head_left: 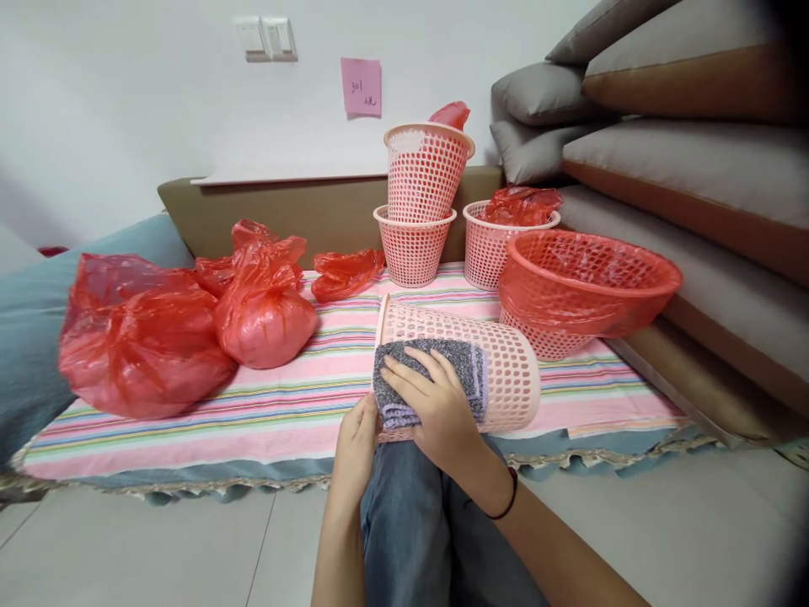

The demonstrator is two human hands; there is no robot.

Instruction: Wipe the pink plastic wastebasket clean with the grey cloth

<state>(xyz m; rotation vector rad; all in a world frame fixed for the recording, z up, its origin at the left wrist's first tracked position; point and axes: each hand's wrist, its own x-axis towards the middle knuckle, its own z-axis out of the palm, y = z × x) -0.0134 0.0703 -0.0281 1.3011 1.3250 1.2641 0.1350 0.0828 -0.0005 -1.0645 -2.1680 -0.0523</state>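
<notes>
Seat (284,472) w/ striped cover (303,421) against wall (139,101); red bags (152,346) at L, cushions (683,160) stacked at R. Pale pink basket (515,375) on its side at front edge, over the knees (408,514), open end to L. L hand (358,430) closed on rim (381,316), prob. to stop rolling. R hand (439,405) open, palm down on folded grey cloth (466,364) on basket's side, presumably so cloth stays flat. Margins: bare cover betw. basket & bags gives room on L; R tighter, red-lined basket (575,308) just beside; front drops to tiled floor (190,548).
</notes>
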